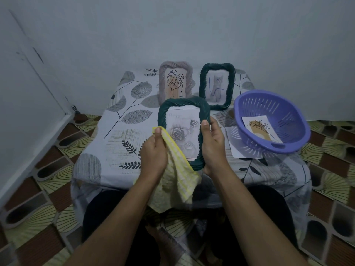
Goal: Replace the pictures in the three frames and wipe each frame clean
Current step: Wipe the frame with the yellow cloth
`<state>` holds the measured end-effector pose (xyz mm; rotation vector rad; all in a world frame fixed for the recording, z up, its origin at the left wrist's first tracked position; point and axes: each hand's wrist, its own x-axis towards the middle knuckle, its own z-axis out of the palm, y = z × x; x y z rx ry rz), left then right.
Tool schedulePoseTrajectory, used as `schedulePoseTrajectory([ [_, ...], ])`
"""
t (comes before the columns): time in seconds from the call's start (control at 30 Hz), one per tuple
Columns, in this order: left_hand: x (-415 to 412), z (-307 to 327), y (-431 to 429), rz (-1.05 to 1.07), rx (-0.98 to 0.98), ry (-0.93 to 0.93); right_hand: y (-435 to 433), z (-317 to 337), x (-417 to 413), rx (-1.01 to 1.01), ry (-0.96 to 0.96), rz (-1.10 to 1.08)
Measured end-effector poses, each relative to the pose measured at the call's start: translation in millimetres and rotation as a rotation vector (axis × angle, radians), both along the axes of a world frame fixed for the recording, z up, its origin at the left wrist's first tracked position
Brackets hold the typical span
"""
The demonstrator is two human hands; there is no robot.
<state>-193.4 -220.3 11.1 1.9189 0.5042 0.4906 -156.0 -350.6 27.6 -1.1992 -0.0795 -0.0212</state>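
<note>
A dark green frame [182,105] with a grey rose picture is tilted up above the low table's front. My right hand [212,143] grips its right edge, thumb on the front. A yellow cloth [178,177] is pinched in my left hand [153,150] and lies against the frame's left edge and lower left corner. At the back stand a grey-brown frame [189,73] with a leaf drawing and a second green frame [203,73] with a faint cat picture.
A purple slotted basket [294,116] at the table's right holds a picture [261,129] of a dry plant. A white sheet [237,150] lies under the basket. The leaf-print tablecloth [124,121] covers the table, and a wall runs close behind.
</note>
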Motion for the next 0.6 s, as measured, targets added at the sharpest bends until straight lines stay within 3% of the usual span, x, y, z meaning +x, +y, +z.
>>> schedulePoseTrajectory([
  [0.23, 12, 7, 10, -0.042, 0.035, 0.063, -3, -2, 0, -0.091, -0.025, 0.075],
  [0.4, 30, 24, 26, -0.031, 0.088, 0.024, -4, 0, -5, -0.048, -0.013, 0.175],
  [0.6, 36, 23, 33, 0.047, 0.001, 0.065, 1, 3, -6, -0.043, -0.044, 0.184],
])
